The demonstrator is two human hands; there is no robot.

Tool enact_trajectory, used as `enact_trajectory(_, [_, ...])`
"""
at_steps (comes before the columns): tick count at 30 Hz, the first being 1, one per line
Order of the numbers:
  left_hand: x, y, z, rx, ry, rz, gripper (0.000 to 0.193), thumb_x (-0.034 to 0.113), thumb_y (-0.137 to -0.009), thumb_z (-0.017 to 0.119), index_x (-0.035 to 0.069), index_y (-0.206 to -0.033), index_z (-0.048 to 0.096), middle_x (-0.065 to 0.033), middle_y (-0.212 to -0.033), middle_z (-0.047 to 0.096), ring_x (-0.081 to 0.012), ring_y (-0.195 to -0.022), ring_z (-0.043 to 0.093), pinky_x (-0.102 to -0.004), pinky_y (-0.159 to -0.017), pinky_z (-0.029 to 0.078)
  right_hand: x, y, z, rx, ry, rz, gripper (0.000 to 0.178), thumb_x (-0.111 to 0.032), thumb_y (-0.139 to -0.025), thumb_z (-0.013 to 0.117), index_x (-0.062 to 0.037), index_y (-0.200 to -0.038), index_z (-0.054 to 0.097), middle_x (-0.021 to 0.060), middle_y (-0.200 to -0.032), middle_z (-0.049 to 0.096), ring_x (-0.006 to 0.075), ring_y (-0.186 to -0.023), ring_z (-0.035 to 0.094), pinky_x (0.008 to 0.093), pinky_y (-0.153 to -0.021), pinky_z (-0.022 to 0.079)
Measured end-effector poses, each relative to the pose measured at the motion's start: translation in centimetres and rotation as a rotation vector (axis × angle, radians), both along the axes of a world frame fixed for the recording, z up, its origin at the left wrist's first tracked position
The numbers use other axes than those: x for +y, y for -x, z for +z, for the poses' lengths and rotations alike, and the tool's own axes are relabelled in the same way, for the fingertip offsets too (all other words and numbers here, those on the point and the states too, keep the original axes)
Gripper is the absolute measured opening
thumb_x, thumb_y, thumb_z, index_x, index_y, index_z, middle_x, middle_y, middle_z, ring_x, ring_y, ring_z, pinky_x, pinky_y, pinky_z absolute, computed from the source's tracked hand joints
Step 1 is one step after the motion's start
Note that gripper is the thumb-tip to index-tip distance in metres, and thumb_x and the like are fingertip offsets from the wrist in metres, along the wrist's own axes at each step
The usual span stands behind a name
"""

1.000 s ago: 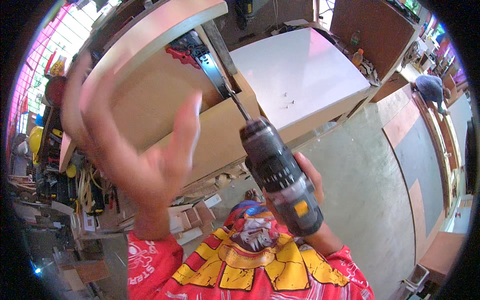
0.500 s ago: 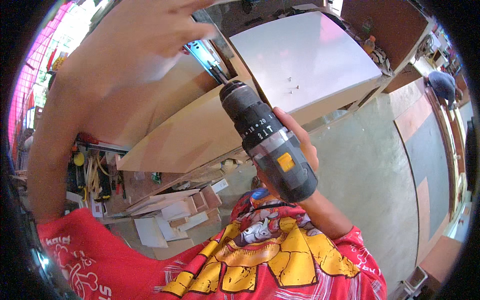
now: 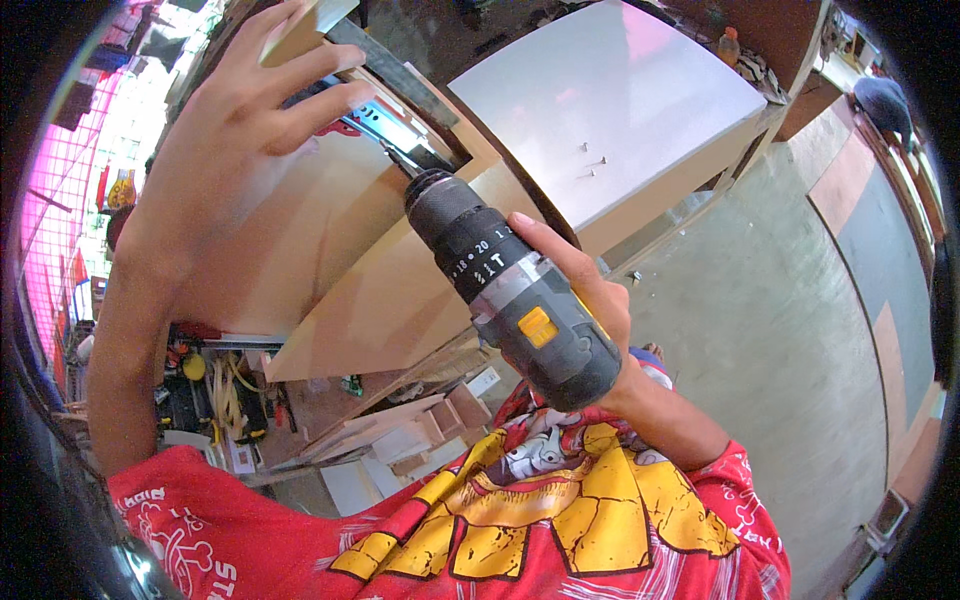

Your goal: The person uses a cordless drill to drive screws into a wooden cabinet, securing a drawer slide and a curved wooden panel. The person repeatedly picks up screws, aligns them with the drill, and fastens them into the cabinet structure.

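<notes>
My right hand [image 3: 590,290] grips a black and grey cordless drill [image 3: 545,335] with a yellow button; its body hides most of the fingers. The drill points up and left, its bit [image 3: 398,158] reaching a shiny metal drawer slide [image 3: 385,125] along the inside of a wooden cabinet frame [image 3: 485,165]. Over the far end of the slide, my left hand [image 3: 265,115] has its fingers spread and stretched, the tips at the frame's edge and the slide. Whether a screw sits at the bit is too small to tell.
Several loose screws [image 3: 592,162] lie on a white panel [image 3: 640,95] right of the frame. Wood offcuts [image 3: 420,435] and hand tools [image 3: 215,390] are below at the left. A person [image 3: 883,105] is at the far right, beside boards on the floor.
My left hand has moved down and left, uncovering more of the slide and the frame's end. The drill has shifted slightly left with its bit still near the slide. My view has tilted.
</notes>
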State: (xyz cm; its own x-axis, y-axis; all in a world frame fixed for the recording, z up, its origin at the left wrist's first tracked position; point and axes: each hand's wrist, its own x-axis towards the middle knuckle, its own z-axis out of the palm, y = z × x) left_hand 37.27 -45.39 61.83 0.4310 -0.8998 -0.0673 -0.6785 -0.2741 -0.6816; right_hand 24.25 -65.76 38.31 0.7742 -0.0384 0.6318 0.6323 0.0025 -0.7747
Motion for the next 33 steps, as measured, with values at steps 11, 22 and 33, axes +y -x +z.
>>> enact_trajectory(11, [-0.6,0.6,-0.3,-0.053,0.000,-0.024,0.040,0.005,-0.079,0.075,0.013,-0.118,0.072,-0.0037,-0.135,0.066,-0.0422,-0.140,0.047,-0.0525,-0.114,0.045,-1.1,0.5,1.6,0.006,-0.049,0.036,0.080,-0.008,-0.080,0.082,-0.0046,-0.154,0.050,0.0137,-0.105,0.077,0.0233,-0.087,0.077,0.0313,-0.079,0.057])
enact_trajectory(22, [-0.7,0.2,0.2,-0.058,-0.015,-0.075,0.040,0.005,-0.077,0.075,0.014,-0.115,0.073,-0.0036,-0.131,0.067,-0.0415,-0.136,0.051,-0.0520,-0.111,0.048,-0.8,-0.3,3.1,0.024,-0.022,0.003,0.078,-0.007,-0.081,0.080,-0.0061,-0.153,0.051,0.0137,-0.104,0.076,0.0218,-0.086,0.076,0.0317,-0.079,0.057])
enact_trajectory(33, [-1.0,0.3,0.1,-0.080,-0.023,-0.073,0.039,0.006,-0.078,0.073,0.015,-0.116,0.073,-0.0035,-0.131,0.067,-0.0410,-0.137,0.051,-0.0525,-0.111,0.048,-0.8,-0.6,2.9,0.015,-0.011,-0.021,0.078,-0.008,-0.081,0.082,-0.0066,-0.153,0.052,0.0138,-0.104,0.077,0.0221,-0.086,0.077,0.0312,-0.078,0.057])
